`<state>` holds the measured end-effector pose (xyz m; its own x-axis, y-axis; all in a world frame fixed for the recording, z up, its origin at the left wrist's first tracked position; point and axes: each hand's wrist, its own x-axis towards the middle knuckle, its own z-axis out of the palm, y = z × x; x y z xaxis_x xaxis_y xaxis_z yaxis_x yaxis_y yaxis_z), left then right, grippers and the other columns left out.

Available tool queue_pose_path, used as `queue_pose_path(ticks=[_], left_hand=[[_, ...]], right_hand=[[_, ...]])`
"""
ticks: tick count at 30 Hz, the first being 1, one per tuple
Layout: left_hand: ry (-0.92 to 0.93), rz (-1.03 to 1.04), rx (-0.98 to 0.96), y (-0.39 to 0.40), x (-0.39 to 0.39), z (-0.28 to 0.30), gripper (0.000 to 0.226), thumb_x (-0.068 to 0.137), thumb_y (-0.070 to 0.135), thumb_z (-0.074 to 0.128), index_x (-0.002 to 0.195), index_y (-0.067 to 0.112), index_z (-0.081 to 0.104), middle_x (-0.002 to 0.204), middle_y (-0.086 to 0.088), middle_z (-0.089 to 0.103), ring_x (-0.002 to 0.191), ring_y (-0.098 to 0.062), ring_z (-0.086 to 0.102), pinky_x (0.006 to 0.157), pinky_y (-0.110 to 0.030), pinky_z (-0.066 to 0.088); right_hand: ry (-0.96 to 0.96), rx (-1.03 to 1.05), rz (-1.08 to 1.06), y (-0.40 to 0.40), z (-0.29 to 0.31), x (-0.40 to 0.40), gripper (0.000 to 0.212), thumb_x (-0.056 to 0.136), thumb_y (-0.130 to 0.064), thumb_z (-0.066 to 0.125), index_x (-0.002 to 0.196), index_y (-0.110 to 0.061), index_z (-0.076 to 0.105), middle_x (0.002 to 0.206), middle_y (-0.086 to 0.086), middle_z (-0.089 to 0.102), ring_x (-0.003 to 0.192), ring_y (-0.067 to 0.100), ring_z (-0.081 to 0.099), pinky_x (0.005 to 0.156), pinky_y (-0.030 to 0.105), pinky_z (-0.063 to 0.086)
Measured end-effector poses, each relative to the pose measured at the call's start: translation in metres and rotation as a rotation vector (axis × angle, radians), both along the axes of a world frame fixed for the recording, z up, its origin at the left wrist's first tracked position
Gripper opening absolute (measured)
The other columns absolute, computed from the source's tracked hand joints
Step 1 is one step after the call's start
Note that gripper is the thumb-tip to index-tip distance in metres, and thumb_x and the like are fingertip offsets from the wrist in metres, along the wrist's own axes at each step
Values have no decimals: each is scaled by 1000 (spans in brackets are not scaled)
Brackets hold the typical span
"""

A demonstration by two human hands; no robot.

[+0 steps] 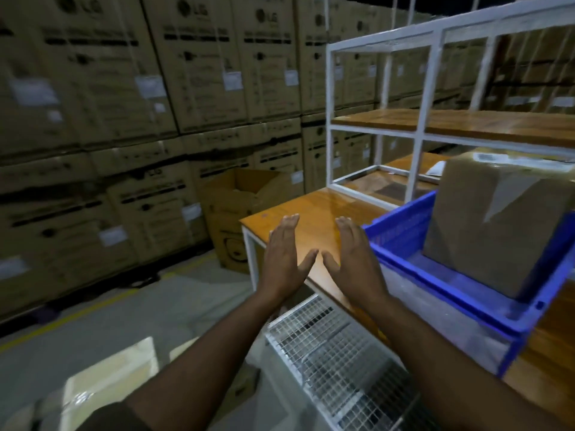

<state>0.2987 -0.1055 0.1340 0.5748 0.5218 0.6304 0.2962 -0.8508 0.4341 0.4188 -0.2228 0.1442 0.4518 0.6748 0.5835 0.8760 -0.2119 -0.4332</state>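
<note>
Both my arms reach forward over the near left corner of a wooden table (314, 203). My left hand (284, 256) and my right hand (354, 259) are held flat, fingers straight and together, palms facing each other a short gap apart, thumbs pointing inward. Neither hand holds anything. To the right of my right hand stands a blue plastic crate (460, 287) on the table. A sealed, taped cardboard box (494, 222) sits inside the crate.
A white metal shelf frame (429, 98) with wooden boards stands on the table's far side. An open cardboard carton (239, 206) sits on the floor left of the table. Stacked printed cartons (124, 119) form a wall behind. A wire-mesh basket (336, 356) lies below my arms.
</note>
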Motion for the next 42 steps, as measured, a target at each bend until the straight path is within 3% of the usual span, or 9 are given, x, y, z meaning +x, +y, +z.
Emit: queue_pose_path(ticks=[13,22,32,42], left_hand=[[88,327,-225,58,-218,-70,75,98,41,62,158,17,24,164,-5,29,153,-21,20,123,-46,21],[134,476,-372,96,-334,-121,72,96,35,65,156,14,30,160,-7,34,150,-22,25,124,-37,22],[186,585,-560,141,-367,-172,72,97,35,65,156,14,30,161,-6,34,150,-22,27,121,-35,26],[250,628,-793,248,-308,-243,72,95,36,67,155,17,31,158,-1,39,144,-20,36,114,-33,35]], right_hand=[[81,-193,324,103,-54,-174,70,92,-26,67,151,-8,33,154,9,35,144,23,30,116,36,31],[116,-312,393,158,-100,-277,66,93,-27,65,149,-10,36,153,6,36,143,21,31,115,35,30],[177,-460,470,227,-157,-313,64,95,-30,63,150,-13,34,156,5,35,142,21,32,115,31,29],[301,-600,534,348,-236,-253,62,89,-21,67,143,-6,41,146,12,43,135,29,41,113,40,36]])
